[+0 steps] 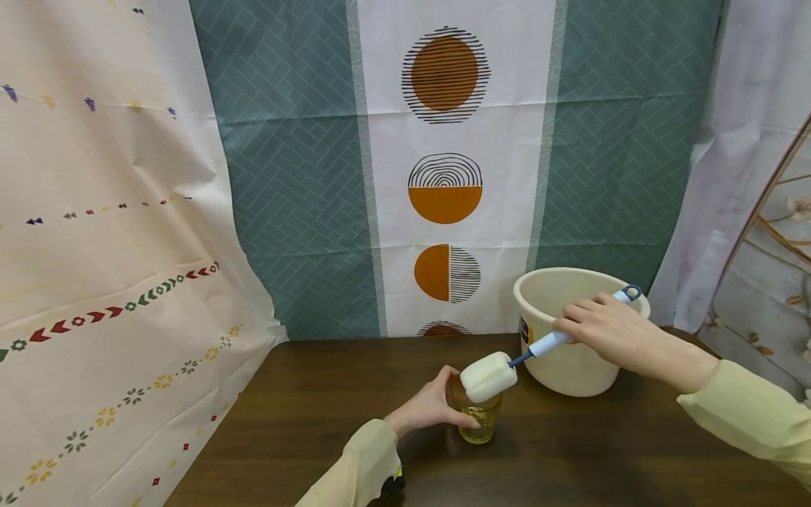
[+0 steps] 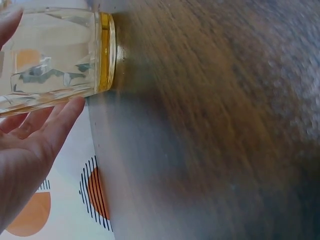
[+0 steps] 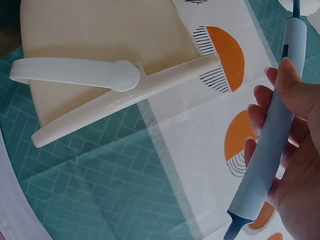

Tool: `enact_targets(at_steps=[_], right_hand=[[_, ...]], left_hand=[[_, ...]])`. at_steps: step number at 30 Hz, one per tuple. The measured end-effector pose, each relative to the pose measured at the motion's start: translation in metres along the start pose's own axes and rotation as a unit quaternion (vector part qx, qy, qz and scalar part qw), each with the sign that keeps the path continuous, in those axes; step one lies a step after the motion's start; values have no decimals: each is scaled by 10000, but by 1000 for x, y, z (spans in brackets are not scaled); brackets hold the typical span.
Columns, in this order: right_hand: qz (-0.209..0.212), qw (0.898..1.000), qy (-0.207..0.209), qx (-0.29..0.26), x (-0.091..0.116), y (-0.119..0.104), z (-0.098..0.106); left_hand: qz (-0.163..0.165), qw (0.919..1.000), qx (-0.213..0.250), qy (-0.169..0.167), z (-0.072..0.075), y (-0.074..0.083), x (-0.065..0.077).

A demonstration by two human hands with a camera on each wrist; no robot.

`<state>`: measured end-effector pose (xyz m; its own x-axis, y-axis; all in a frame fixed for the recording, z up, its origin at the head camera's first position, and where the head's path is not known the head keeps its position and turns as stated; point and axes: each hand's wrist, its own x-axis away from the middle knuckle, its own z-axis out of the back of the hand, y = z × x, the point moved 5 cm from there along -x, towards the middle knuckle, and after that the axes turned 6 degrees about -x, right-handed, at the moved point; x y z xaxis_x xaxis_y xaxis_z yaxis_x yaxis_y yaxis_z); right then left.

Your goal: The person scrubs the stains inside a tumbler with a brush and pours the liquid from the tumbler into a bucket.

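Observation:
A bottle brush with a white sponge head (image 1: 488, 377) and a light blue handle (image 3: 267, 145) is gripped by my right hand (image 1: 605, 326), fingers wrapped round the handle. The sponge head overlaps the rim of a yellow-tinted glass (image 1: 479, 420) in the head view. My left hand (image 1: 434, 404) holds this glass from the left, thumb on the near side and fingers behind it. In the left wrist view the clear, faceted wall of the glass (image 2: 55, 55) lies between thumb and fingers, its yellow base close to the tabletop.
A cream bucket (image 1: 570, 373) with a white handle (image 3: 75, 70) stands at the back right, behind the right hand. The dark wooden table (image 1: 304, 422) ends at a patterned curtain (image 1: 291, 176). A light embroidered cloth (image 1: 114, 296) hangs at the left.

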<state>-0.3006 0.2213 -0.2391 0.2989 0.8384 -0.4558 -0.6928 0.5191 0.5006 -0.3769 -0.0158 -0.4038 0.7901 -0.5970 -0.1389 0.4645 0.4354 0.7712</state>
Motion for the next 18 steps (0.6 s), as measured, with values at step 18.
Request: enact_targets(at_steps=[18], right_hand=[[472,9975,-190,499,-21,-10,-3]], left_hand=[[-91,9999,-57,5,-1,-1,-1]])
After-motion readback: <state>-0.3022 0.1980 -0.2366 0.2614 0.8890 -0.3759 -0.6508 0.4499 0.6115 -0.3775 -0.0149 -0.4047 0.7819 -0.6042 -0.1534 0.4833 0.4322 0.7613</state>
